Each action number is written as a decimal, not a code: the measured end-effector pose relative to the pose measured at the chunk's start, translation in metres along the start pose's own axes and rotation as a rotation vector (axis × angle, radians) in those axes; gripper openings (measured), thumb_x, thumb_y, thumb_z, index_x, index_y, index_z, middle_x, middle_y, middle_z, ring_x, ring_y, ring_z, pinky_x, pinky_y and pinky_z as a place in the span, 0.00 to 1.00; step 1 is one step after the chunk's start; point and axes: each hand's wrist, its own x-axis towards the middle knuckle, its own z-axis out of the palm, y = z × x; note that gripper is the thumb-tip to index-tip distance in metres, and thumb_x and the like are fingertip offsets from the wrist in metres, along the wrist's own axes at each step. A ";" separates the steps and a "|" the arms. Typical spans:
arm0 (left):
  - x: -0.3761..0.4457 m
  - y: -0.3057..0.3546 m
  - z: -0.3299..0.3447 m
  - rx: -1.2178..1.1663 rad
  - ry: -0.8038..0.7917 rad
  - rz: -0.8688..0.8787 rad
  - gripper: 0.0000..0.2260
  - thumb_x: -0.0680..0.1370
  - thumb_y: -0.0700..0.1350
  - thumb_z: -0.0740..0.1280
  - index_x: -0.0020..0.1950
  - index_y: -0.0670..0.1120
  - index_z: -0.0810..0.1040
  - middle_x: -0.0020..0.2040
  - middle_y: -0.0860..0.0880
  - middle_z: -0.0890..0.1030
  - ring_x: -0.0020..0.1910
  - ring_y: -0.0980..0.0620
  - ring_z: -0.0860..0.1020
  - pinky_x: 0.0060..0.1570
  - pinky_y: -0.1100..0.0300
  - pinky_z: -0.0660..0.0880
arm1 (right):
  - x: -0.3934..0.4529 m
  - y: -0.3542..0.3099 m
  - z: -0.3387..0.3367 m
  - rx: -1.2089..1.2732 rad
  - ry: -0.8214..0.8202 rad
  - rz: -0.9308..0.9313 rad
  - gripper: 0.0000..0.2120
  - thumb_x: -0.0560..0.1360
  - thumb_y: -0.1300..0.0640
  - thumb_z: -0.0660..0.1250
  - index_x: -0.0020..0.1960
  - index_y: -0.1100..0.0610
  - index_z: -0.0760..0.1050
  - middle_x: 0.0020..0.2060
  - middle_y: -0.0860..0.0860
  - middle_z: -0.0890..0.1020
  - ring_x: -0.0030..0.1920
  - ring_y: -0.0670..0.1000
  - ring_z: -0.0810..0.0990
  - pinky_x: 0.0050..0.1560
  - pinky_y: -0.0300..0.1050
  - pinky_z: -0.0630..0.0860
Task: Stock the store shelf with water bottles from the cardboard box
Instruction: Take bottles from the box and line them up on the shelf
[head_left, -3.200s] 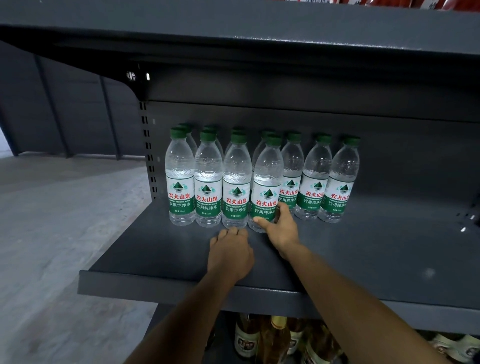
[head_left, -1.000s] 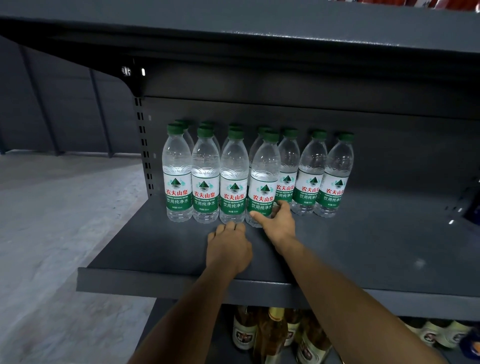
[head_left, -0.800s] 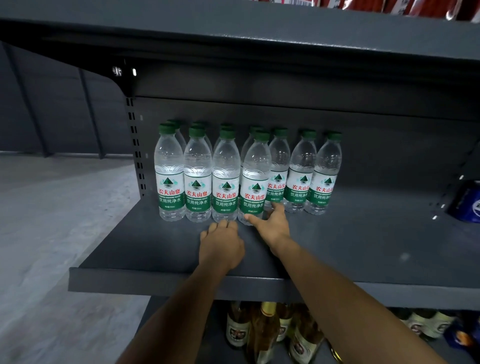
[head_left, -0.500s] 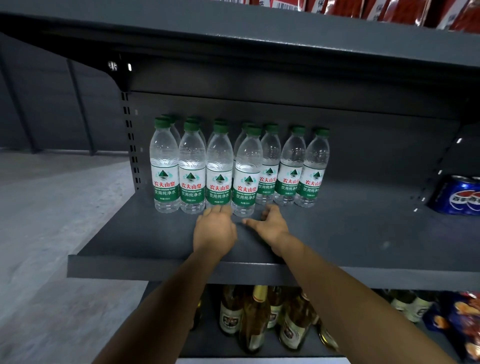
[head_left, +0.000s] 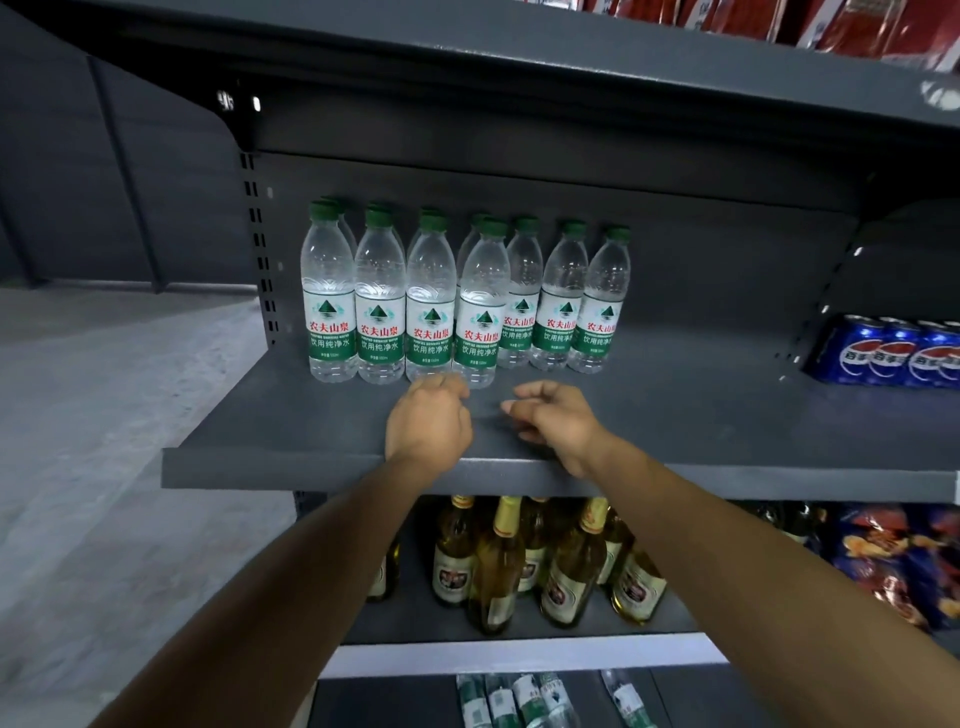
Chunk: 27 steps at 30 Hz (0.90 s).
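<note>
Eleven water bottles (head_left: 431, 301) on the shelf, at least four cola cans (head_left: 883, 353), two hands (head_left: 428, 421).

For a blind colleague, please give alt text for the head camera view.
Two bare hands, left hand and right hand, hover empty over a grey store shelf, just in front of upright green-capped water bottles. Blue cola cans stand at far right; glass bottles fill the shelf below.
</note>
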 end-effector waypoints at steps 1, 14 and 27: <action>-0.003 0.002 -0.002 -0.005 -0.012 0.023 0.11 0.77 0.41 0.60 0.56 0.45 0.77 0.56 0.47 0.79 0.57 0.47 0.73 0.53 0.56 0.71 | -0.007 -0.001 -0.001 -0.002 -0.009 -0.002 0.09 0.73 0.61 0.72 0.49 0.54 0.74 0.40 0.50 0.80 0.38 0.46 0.79 0.35 0.36 0.76; -0.052 0.027 -0.025 -0.030 -0.092 0.132 0.10 0.77 0.41 0.60 0.53 0.46 0.78 0.52 0.47 0.79 0.55 0.47 0.75 0.51 0.53 0.73 | -0.063 -0.002 -0.011 0.056 -0.232 0.110 0.04 0.78 0.59 0.64 0.48 0.58 0.77 0.37 0.52 0.82 0.34 0.46 0.81 0.37 0.38 0.78; -0.142 0.011 0.018 0.021 -0.176 -0.075 0.10 0.77 0.42 0.59 0.50 0.46 0.80 0.47 0.46 0.80 0.46 0.47 0.78 0.42 0.56 0.72 | -0.089 0.068 -0.003 -0.024 -0.634 0.390 0.06 0.78 0.62 0.64 0.54 0.59 0.76 0.48 0.57 0.82 0.47 0.52 0.82 0.52 0.44 0.80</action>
